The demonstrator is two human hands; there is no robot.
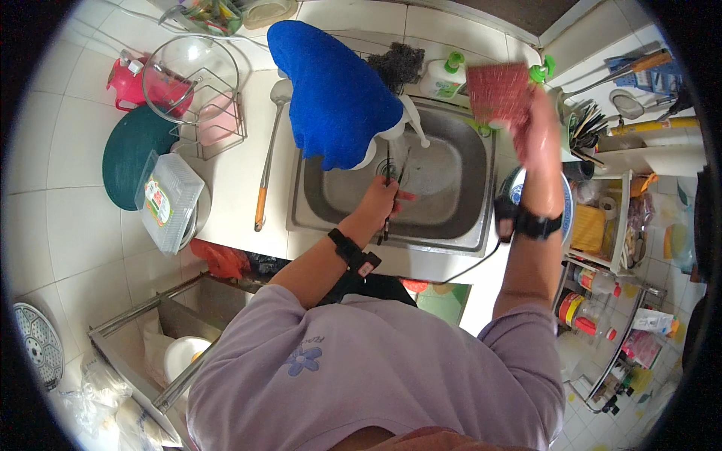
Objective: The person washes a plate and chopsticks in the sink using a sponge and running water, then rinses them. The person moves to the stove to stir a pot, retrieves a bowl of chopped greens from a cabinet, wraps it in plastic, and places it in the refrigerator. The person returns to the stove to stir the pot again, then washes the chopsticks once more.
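My left hand [379,202] grips dark chopsticks [404,164] over the stainless steel sink [451,208]. Water runs from the white faucet [416,124] beside them into the basin. Past the sink's right rim, my right hand [538,132] is raised and blurred by motion. It holds a dark red dishcloth [496,90], which hides part of the soap bottles behind it. A bright blue cloth [338,96] drapes over something at the sink's back left; what lies under it is mostly hidden.
A spatula [267,163] with a wooden handle lies left of the sink. Further left are a glass lid [190,79] on a wire rack and a clear plastic box [169,197]. A pump bottle [443,79] stands behind the sink. Under my right forearm sits a blue-and-white bowl [567,206].
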